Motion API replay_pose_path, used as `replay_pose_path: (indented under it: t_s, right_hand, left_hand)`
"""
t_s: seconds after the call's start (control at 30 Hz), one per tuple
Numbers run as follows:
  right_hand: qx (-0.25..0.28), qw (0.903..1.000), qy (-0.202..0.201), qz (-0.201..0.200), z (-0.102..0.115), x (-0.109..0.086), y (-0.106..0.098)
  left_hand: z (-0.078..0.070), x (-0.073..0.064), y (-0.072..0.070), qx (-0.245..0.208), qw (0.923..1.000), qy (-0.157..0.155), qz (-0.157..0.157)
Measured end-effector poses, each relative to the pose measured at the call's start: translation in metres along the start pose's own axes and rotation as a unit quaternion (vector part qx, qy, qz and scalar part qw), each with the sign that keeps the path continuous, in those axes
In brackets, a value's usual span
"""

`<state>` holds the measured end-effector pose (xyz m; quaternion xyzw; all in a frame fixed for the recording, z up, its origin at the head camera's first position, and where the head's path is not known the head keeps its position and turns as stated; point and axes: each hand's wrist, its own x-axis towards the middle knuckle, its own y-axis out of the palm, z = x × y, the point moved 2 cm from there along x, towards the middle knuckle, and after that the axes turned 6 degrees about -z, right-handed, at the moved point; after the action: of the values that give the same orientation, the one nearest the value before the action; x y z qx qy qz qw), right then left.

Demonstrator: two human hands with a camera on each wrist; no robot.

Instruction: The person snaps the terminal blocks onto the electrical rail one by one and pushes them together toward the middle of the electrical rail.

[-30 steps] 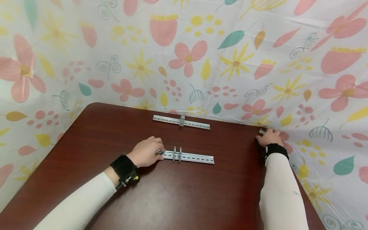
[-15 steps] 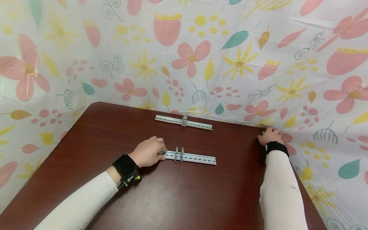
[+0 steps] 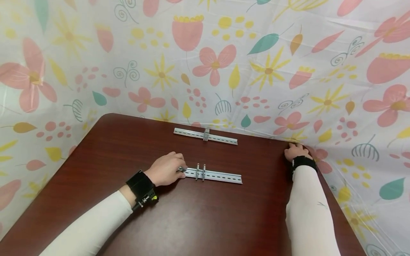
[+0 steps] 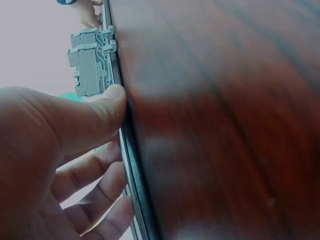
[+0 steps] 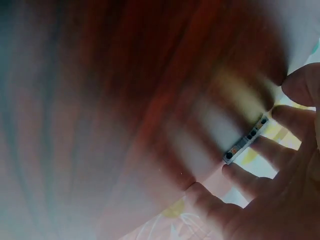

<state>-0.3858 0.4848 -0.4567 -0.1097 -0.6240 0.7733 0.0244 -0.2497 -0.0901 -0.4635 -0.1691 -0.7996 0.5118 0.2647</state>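
Observation:
Near the middle of the table, my left hand [image 3: 166, 169] grips the left end of a slotted metal DIN rail [image 3: 224, 177]. Two grey terminal blocks [image 4: 90, 70] stand upright on this rail, just beyond my thumb in the left wrist view. At the table's back right corner is my right hand [image 3: 296, 153], fingers spread and pointing down. In the right wrist view, a small narrow terminal block [image 5: 246, 139] lies at its fingertips [image 5: 232, 171], with the thumb apart from it. The head view hides this block behind the hand.
A second DIN rail [image 3: 221, 139] lies farther back, with several terminal blocks [image 3: 206, 134] grouped at its middle. A floral curtain [image 3: 144, 71] hangs along the back and sides of the dark wooden table [image 3: 179, 217].
My right hand has shifted slightly left and toward the back edge, covering the small block that showed beside it before. My left hand keeps its grip on the rail.

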Motion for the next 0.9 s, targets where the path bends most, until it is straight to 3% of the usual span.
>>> replay_pose_path:
  t_s: [0.2,0.47,0.9]
  right_hand:
    - [-0.029,0.9995,0.006,0.010,-0.0067,0.0048,0.0046]
    - [-0.036,0.9990,-0.016,-0.024,-0.0073,0.0041,0.0025]
    - [-0.036,0.9977,-0.042,-0.038,-0.0098,0.0001,-0.0007]
  left_hand:
    - [-0.0008,-0.0004,-0.0001,0.002,1.0000,-0.001,0.002]
    - [0.0000,-0.0005,0.0003,0.005,1.0000,-0.001,0.001]
    - [-0.0016,-0.0008,-0.0001,0.006,1.0000,-0.004,0.004]
